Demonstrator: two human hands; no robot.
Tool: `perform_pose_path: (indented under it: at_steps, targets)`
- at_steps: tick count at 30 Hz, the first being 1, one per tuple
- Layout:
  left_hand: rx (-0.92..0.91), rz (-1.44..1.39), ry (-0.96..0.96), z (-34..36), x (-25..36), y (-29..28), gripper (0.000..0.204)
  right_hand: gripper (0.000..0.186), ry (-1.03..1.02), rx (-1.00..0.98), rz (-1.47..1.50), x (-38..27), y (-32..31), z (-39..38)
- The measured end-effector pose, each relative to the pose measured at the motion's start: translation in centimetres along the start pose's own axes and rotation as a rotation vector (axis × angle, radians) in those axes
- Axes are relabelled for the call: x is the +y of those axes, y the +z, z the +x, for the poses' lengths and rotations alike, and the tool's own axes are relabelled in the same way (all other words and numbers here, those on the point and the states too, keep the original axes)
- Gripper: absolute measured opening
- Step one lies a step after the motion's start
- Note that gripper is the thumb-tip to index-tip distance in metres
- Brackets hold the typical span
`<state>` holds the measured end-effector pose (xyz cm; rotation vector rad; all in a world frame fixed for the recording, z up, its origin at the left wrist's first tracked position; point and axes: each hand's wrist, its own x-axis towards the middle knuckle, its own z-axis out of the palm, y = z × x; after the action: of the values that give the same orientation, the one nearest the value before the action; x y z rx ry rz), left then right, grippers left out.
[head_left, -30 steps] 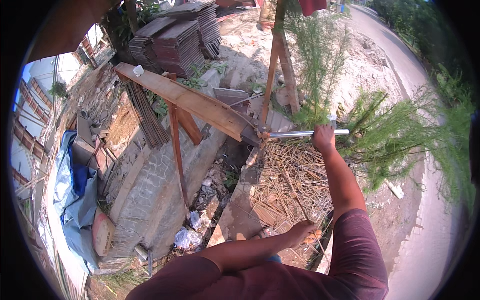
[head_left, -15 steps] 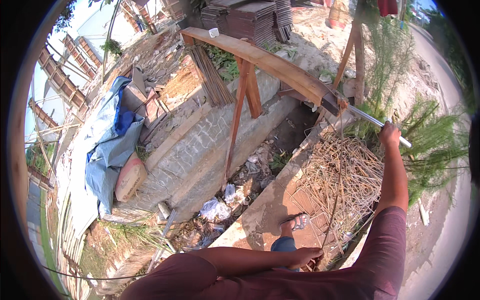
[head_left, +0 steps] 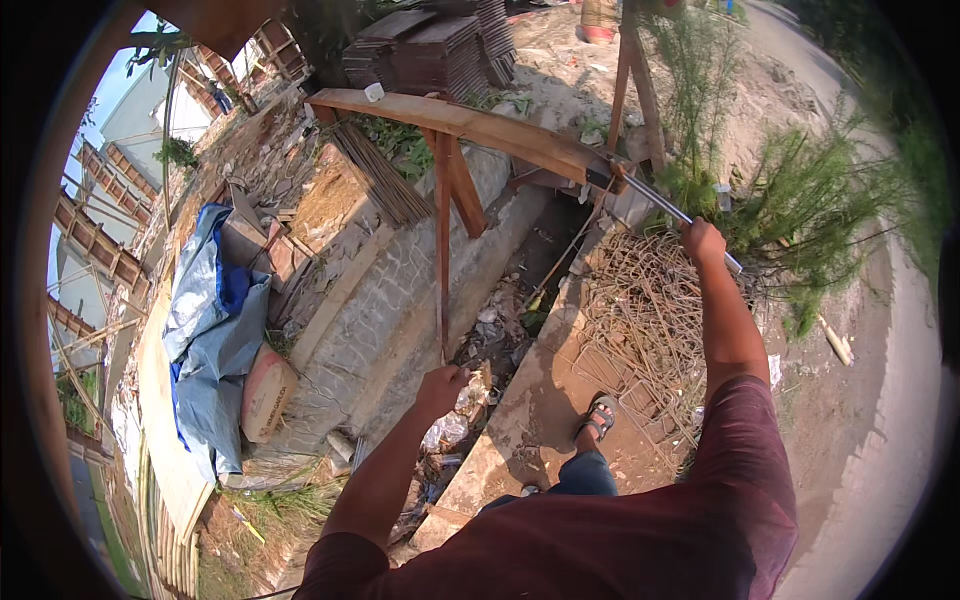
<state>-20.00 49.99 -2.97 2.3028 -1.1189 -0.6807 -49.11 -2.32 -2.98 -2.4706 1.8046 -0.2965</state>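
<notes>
My right hand (head_left: 704, 240) grips a silver metal bar (head_left: 655, 198), which meets a dark metal fitting (head_left: 602, 175) at the right end of a long wooden beam (head_left: 460, 120). My left hand (head_left: 443, 385) is closed on a thin steel rod (head_left: 566, 252) that slants down from that fitting, over the debris-strewn ditch. The beam rests on wooden props (head_left: 443, 250). Below my right hand lies a heap of bent steel pieces (head_left: 635, 320) on a concrete slab (head_left: 535, 415), where my sandalled foot (head_left: 598, 420) stands.
A blue-grey tarp (head_left: 205, 340) and a sack (head_left: 265, 390) are at left beside a concrete wall (head_left: 370, 310). Behind are stacked tiles (head_left: 420, 55), a rod bundle (head_left: 375, 170) and timber formwork (head_left: 100, 240). Shrubs (head_left: 800, 220) and a road (head_left: 900, 420) are at right.
My left hand has moved up and left from near my body to over the ditch, swinging the rod leftward. My right hand and bar dropped, then rose slightly. The view has shifted.
</notes>
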Motion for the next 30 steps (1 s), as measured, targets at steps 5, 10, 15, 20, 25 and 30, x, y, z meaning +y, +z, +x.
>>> perform_pose_path:
  at_steps: [5,10,15,20,25,30]
  targets:
    - [0.016,0.027,-0.031,-0.3,0.3,0.8,0.028,0.044,-0.039,-0.047,0.105,1.2,-3.9,0.0]
    - [-0.025,0.009,-0.181,-1.5,0.4,0.7,0.024,0.037,-0.064,0.042,0.203,0.4,-3.7,-1.2]
    - [-0.004,0.032,-0.275,-0.1,2.2,-1.0,0.021,0.040,-0.019,-0.121,0.233,0.5,-4.1,-1.2]
    - [-0.028,0.149,-0.251,0.1,0.9,-3.1,0.019,0.057,0.169,-0.971,0.819,4.9,-8.4,1.2]
    - [-0.012,0.193,-0.245,3.3,-3.3,-5.3,0.015,0.051,0.421,-0.986,1.043,4.3,-5.5,-2.1]
    - [0.163,0.328,-0.056,14.3,-8.2,-13.3,0.010,0.050,0.684,-0.744,1.225,-8.3,-3.9,-11.7]
